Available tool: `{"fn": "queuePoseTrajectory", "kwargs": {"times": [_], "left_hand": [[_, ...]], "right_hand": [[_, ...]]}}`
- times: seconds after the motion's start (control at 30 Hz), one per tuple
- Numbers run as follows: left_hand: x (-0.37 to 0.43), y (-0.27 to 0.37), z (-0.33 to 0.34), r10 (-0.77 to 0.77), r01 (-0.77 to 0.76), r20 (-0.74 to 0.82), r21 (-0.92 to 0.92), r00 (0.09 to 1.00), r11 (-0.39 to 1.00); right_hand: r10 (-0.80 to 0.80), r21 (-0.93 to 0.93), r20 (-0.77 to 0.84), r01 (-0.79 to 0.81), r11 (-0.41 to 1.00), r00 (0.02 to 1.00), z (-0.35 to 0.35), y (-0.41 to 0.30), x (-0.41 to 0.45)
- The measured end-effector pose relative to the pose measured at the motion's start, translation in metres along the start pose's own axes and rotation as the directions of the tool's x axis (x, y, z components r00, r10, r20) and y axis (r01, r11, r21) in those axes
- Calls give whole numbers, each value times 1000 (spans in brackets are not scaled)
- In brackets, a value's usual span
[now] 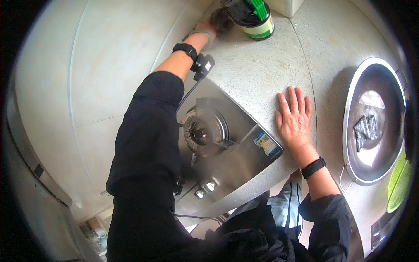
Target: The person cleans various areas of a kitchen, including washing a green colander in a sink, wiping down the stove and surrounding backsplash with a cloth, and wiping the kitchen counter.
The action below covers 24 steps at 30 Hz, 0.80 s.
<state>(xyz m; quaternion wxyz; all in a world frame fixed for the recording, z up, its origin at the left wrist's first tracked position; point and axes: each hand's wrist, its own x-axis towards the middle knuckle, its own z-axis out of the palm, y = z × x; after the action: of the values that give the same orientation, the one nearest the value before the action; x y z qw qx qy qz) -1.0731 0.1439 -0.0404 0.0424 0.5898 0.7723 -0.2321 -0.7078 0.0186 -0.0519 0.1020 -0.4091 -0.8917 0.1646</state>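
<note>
My left hand (207, 28) reaches to the far end of the countertop, close against the wall. Its fingers are largely hidden beside a blurred dark brown object (221, 21), and I cannot tell whether they grip it. Just right of that stands a black tub (258, 31) with a green and cream label and a green slotted plastic piece (259, 9) at its top. My right hand (295, 119) rests palm down on the grey speckled countertop (262, 72), holding nothing. Below my left forearm is a steel gas stove (235, 163) with a round burner (199, 132).
A wide metal wok (353, 98) with wire handles sits at the right, a crumpled grey cloth (366, 129) inside. Beside it is a green plastic strainer (397, 186). The stove has two knobs (204, 189). A cable (190, 93) runs from the device (204, 67) at my left wrist.
</note>
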Motion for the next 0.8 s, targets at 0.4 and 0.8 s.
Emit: {"fn": "queuePoseTrajectory", "kwargs": {"times": [0.4,0.8], "left_hand": [[-100,101,10,-64,20,-90,-426,994,905],[-214,216,-1,-23,-14,-67,-502,997,865]], "right_hand": [[-20,96,-122,32,995,992,1,12,-8],[120,419,-209,-23,908,970,-19,27,-87]]}}
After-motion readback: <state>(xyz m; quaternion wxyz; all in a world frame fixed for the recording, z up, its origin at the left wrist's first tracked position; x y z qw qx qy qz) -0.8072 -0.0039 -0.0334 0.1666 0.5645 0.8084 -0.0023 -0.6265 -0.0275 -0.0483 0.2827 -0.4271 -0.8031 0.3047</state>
